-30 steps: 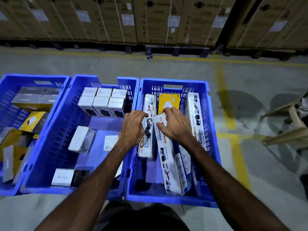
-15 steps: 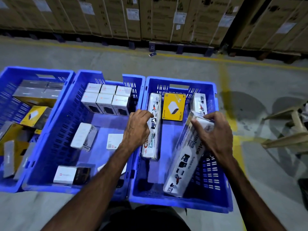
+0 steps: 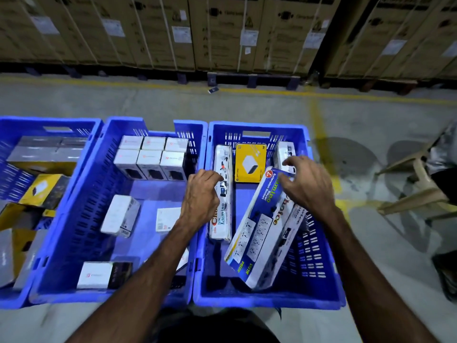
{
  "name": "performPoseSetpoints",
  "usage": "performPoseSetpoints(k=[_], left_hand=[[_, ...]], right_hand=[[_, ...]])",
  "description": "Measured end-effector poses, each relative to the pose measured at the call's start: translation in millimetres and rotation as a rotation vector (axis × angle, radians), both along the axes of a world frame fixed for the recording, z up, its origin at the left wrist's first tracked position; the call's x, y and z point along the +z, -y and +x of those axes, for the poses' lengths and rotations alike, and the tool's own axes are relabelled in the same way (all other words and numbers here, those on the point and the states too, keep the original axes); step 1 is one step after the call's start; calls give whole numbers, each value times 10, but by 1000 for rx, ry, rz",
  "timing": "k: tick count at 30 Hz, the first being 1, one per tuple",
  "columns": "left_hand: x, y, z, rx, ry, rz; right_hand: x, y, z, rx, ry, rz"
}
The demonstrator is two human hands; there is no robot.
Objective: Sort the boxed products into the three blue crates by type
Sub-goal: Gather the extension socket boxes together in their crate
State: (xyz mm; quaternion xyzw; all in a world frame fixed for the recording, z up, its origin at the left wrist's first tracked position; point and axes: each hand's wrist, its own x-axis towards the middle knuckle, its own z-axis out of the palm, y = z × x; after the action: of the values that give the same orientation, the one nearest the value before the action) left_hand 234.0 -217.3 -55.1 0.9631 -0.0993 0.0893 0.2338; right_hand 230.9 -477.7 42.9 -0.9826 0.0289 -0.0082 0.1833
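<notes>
Three blue crates stand side by side: left [image 3: 49, 123], middle [image 3: 118, 125], right [image 3: 259, 127]. In the right crate my left hand [image 3: 201, 194] grips a long white Lumino box [image 3: 222, 219] standing on edge along the left wall. My right hand [image 3: 306, 186] holds the top end of a blue-and-white extension socket box [image 3: 257, 233], which lies tilted towards the right wall. Past them lie a yellow box [image 3: 251, 162] and another long white box [image 3: 285, 149]. Small white boxes [image 3: 150, 157] fill the middle crate's far end.
Loose white boxes [image 3: 121, 216] lie on the middle crate's floor. Grey and yellow boxes [image 3: 44, 189] are piled in the left crate. Cardboard cartons [image 3: 222, 33] line the back. A plastic chair [image 3: 415, 184] and a person's leg [image 3: 445, 169] are at the right.
My right hand lifted the extension box out from beside my left hand, moved it right and turned its blue printed face up. My left hand stayed on the long white box.
</notes>
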Motion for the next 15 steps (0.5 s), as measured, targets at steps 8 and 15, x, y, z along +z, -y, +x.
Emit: performPoseSetpoints(k=[8,15], left_hand=[[-24,-10,8,3,-2,-2],[-91,-6,26,13,5,1]], right_hand=[[-445,-707,1153,220,-292,-48],[-906,-697,1554,246,-83,-352]])
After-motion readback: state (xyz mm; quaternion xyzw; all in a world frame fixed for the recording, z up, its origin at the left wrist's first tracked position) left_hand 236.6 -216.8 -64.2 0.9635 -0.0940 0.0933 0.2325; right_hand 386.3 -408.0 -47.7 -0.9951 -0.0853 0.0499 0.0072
